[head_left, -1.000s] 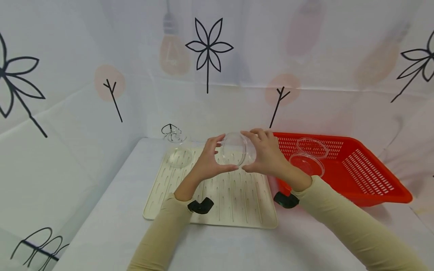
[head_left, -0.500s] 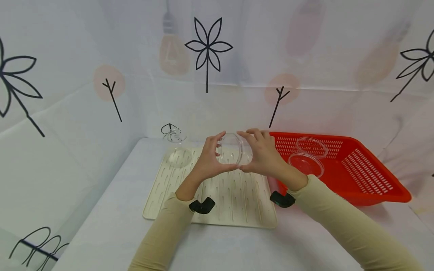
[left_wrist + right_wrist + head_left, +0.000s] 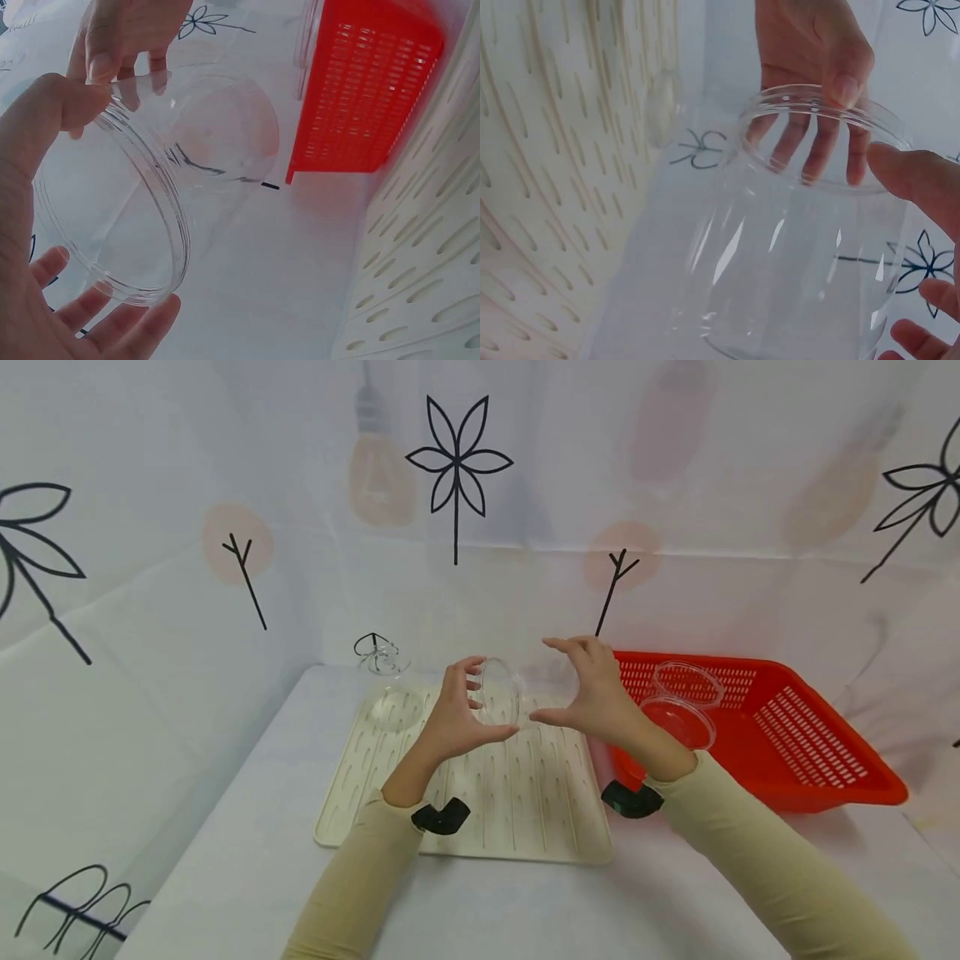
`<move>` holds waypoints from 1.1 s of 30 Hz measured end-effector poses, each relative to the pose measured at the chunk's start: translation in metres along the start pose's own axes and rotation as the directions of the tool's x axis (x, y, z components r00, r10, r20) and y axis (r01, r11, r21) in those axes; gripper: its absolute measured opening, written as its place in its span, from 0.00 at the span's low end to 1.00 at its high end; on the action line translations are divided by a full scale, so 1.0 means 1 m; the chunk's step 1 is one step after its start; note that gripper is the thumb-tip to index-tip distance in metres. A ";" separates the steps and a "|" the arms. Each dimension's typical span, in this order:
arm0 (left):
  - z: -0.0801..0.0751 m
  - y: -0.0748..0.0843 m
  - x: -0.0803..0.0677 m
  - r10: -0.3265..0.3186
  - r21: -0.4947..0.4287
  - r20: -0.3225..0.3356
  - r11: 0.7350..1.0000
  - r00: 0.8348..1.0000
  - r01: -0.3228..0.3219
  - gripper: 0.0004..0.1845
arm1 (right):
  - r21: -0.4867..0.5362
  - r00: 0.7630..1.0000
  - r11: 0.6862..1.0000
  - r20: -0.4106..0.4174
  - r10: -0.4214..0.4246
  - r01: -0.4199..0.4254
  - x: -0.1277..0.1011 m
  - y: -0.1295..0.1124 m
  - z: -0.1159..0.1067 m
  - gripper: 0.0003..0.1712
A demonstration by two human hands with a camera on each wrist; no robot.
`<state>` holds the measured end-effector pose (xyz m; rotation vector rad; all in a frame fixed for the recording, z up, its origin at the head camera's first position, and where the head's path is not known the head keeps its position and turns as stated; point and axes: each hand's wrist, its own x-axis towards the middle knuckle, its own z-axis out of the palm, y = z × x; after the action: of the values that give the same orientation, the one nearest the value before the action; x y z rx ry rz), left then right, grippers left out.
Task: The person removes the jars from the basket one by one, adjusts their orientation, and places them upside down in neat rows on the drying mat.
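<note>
A clear jar [image 3: 501, 692] lies sideways in the air over the mat, its outline faint in the head view. My left hand [image 3: 455, 710] grips it by the ringed end, thumb below and fingers above. In the right wrist view that end of the jar [image 3: 780, 255] shows several clear rings; I cannot tell whether they are a lid or the jar's own rim. My right hand [image 3: 597, 687] is spread wide about the body, thumb and fingers far apart. In the left wrist view the right hand's fingers [image 3: 105, 45] show beyond the rim.
A cream ribbed drying mat [image 3: 480, 810] lies on the white table [image 3: 247, 893]. Another clear jar [image 3: 395, 708] stands at the mat's back left corner. To the right, a red slotted basket [image 3: 780, 760] holds clear round lids [image 3: 678, 722]. A patterned cloth hangs behind.
My right hand has loosened from the jar, and its thumb and fingers have spread apart to the right. The left hand keeps its hold, shifting slightly left with the jar.
</note>
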<state>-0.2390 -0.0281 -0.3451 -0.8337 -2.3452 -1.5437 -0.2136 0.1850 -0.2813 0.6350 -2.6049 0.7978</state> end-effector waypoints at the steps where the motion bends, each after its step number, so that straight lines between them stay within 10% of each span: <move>1: 0.000 0.000 0.000 -0.007 -0.012 0.001 1.000 1.000 0.007 0.51 | 0.033 1.000 0.999 -0.014 0.017 -0.017 -0.001 0.001 -0.001 0.52; 17: -0.003 -0.003 -0.004 -0.074 -0.057 -0.003 0.996 0.997 0.073 0.52 | 0.384 0.942 0.907 -0.208 0.264 -0.170 -0.014 0.006 0.020 0.49; 33: -0.004 -0.003 -0.005 -0.072 -0.095 -0.015 0.993 0.997 0.071 0.52 | 0.561 0.874 0.788 -0.215 0.436 -0.255 -0.033 0.010 0.047 0.47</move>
<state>-0.2370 -0.0345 -0.3477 -0.7594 -2.3285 -1.6953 -0.1999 0.1748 -0.3363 0.1001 -2.2077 1.6100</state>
